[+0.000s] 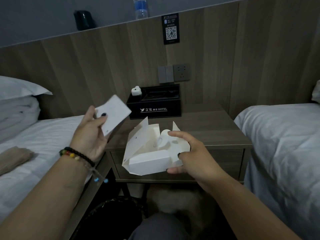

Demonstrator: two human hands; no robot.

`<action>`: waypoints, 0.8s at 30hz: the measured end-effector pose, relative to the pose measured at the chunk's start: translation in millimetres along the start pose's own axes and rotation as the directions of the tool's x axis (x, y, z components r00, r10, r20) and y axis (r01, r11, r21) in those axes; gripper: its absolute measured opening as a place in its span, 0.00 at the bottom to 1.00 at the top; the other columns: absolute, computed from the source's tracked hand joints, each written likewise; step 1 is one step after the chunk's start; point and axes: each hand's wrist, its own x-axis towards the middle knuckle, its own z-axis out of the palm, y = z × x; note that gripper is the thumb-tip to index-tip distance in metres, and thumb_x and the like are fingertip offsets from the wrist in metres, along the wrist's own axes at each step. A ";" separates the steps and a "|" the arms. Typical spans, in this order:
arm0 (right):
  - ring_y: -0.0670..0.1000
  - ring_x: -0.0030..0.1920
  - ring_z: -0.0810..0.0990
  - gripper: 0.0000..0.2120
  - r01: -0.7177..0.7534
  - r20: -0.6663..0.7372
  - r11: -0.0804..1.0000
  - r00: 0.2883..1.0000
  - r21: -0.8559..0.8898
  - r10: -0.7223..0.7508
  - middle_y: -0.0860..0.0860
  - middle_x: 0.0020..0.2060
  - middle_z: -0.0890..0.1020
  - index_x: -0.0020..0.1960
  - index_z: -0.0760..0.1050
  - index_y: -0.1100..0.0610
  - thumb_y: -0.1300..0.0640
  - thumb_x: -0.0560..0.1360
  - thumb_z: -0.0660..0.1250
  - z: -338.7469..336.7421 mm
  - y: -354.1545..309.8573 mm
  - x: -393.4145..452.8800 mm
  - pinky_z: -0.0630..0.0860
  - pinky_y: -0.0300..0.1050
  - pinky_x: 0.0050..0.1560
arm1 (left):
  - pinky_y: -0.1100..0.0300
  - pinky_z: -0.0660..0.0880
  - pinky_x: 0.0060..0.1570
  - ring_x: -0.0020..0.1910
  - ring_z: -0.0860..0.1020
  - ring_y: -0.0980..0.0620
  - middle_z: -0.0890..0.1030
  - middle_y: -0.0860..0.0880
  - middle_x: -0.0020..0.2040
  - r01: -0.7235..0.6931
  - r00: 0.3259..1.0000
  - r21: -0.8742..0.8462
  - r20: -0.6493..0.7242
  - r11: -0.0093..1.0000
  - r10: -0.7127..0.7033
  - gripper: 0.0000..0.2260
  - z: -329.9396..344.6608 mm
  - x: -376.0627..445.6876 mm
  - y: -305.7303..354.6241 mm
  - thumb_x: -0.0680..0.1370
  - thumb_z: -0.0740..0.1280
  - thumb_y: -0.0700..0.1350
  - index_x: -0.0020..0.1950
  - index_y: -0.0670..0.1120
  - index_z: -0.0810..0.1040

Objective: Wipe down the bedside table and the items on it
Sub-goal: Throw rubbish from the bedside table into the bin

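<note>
Right hand [188,153] grips opened white cardboard carton [149,153], flaps up, raised above front edge of brown wooden bedside table [216,135]. Left hand [91,134] pinches flat white card sleeve [114,115] off to the side, probably freeing tabletop for wiping. Behind: black rectangular hotel tissue box [154,108] against panel wall.

Water bottle [141,7] top cut off; QR sign [171,29] text illegible.

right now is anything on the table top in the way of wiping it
Yes. The black hotel box sits at the back of the table, and the open white carton held in the right hand hangs over its front edge.
</note>
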 end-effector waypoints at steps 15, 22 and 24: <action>0.51 0.43 0.84 0.22 0.164 0.282 0.898 0.958 -0.407 -0.047 0.42 0.64 0.68 0.61 0.71 0.35 0.61 0.78 0.62 18.5 3.1 1.0 0.82 0.45 0.43 | 0.52 0.82 0.36 0.39 0.84 0.44 0.85 0.43 0.46 0.475 0.879 -0.247 0.178 0.844 -0.443 0.16 -36.6 -92.9 -58.3 0.75 0.64 0.53 0.54 0.45 0.82; 0.52 0.65 0.63 0.21 0.549 0.620 -0.288 0.671 -0.784 -0.407 0.52 0.65 0.72 0.59 0.79 0.55 0.44 0.72 0.66 33.0 -6.9 21.2 0.60 0.49 0.64 | 0.48 0.81 0.44 0.48 0.84 0.43 0.83 0.41 0.55 0.415 0.909 -0.217 0.144 0.883 -0.392 0.18 -58.0 -99.1 -62.7 0.78 0.61 0.53 0.62 0.44 0.78; 0.53 0.65 0.59 0.25 0.566 0.699 -0.438 0.671 -0.698 -0.247 0.52 0.65 0.69 0.61 0.78 0.54 0.37 0.74 0.60 46.7 -11.5 29.2 0.53 0.48 0.64 | 0.48 0.81 0.45 0.50 0.83 0.42 0.82 0.40 0.57 0.392 0.919 -0.217 0.144 0.894 -0.368 0.19 -65.3 -100.3 -58.4 0.79 0.59 0.53 0.63 0.43 0.77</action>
